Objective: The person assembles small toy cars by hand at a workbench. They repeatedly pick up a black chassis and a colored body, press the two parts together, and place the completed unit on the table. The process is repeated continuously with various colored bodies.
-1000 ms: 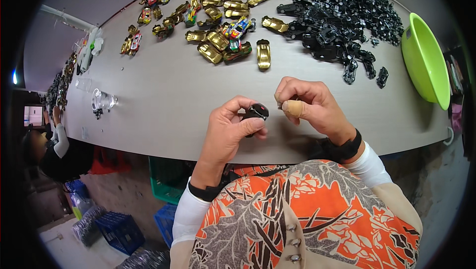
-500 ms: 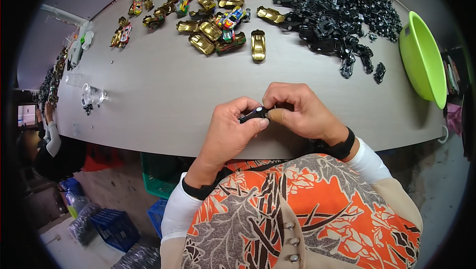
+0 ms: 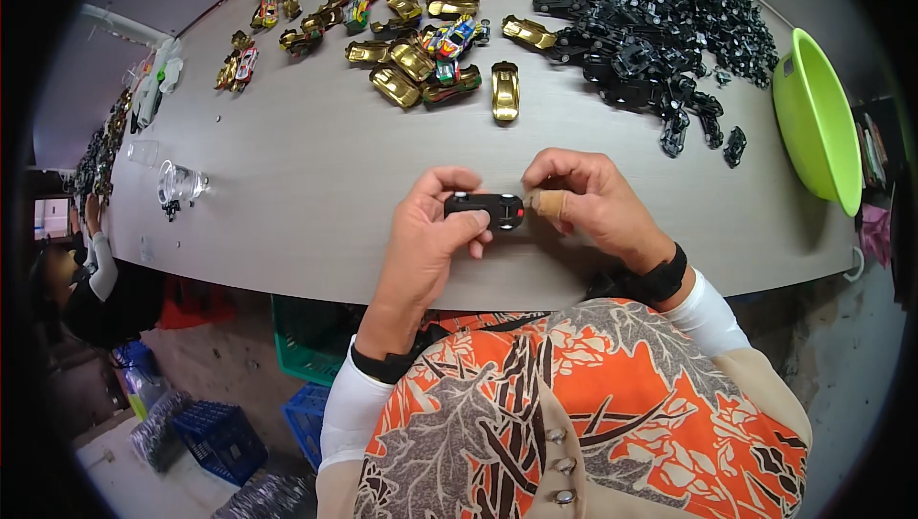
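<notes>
Between the thumb and fingers of my left hand (image 3: 418, 237) is a black toy car chassis (image 3: 497, 205), lying lengthwise with pale wheels and a small red spot at its right end. Just off that end, my right hand (image 3: 612, 218) has its thumb and forefinger pinched together. Tan tape wraps one of those digits. Whatever small piece the pinch may hold is too tiny to make out. Beyond both hands a single gold toy car body (image 3: 506, 94) rests on the grey table (image 3: 335, 165).
Gold and multicoloured car bodies (image 3: 411, 60) are heaped at the back. Black chassis (image 3: 631, 65) and a mound of small dark parts (image 3: 717, 3) lie back right, beside a lime-green basin (image 3: 818, 122). A clear cup (image 3: 180, 182) stands left; another person (image 3: 96, 266) sits farther left.
The chassis has turned from edge-on to show its broad face, held by my left hand. My right hand has drawn slightly right, leaving a small gap from the chassis.
</notes>
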A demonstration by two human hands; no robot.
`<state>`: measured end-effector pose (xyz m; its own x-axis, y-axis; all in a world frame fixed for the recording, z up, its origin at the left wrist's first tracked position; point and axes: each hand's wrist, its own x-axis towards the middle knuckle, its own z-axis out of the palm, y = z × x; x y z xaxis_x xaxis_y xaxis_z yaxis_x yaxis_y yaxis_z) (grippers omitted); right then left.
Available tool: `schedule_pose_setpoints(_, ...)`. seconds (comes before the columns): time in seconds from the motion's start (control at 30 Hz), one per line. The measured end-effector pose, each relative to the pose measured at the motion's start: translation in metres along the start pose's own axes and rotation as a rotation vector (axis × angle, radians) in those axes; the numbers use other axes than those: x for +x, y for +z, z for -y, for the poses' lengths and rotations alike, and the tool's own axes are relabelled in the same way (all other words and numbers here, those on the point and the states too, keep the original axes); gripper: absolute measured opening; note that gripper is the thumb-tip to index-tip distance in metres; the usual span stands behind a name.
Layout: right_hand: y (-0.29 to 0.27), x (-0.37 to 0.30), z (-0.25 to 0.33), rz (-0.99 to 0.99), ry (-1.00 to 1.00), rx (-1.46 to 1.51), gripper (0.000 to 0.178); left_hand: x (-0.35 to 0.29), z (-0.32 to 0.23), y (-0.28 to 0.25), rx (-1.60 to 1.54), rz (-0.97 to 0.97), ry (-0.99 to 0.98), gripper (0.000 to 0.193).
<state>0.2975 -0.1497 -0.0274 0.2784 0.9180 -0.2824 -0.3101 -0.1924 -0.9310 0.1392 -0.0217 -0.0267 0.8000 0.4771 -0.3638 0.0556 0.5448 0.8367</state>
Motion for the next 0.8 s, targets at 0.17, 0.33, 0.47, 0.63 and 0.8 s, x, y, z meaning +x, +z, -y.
schedule_pose_setpoints(0.17, 0.001, 0.000, 0.000, 0.038, -0.069, 0.063, 0.006, 0.003, 0.010, -0.009, -0.092, 0.044, 0.031, 0.021)
schedule_pose_setpoints(0.33, 0.000, 0.001, -0.009, 0.144, -0.190, -0.039, 0.008, 0.001, 0.009, 0.003, -0.135, 0.003, 0.015, 0.019)
schedule_pose_setpoints(0.47, 0.001, -0.004, 0.005, 0.043, -0.075, 0.144, 0.008, -0.006, 0.008, 0.003, -0.058, 0.111, -0.037, 0.017)
schedule_pose_setpoints(0.63, -0.001, -0.006, 0.004, 0.109, -0.060, 0.111, 0.008, -0.009, 0.007, 0.002, 0.089, 0.203, -0.075, 0.015)
schedule_pose_setpoints(0.8, 0.004, -0.008, 0.006, 0.192, -0.034, 0.054, 0.008, -0.012, 0.008, 0.006, 0.231, 0.242, -0.053, 0.017)
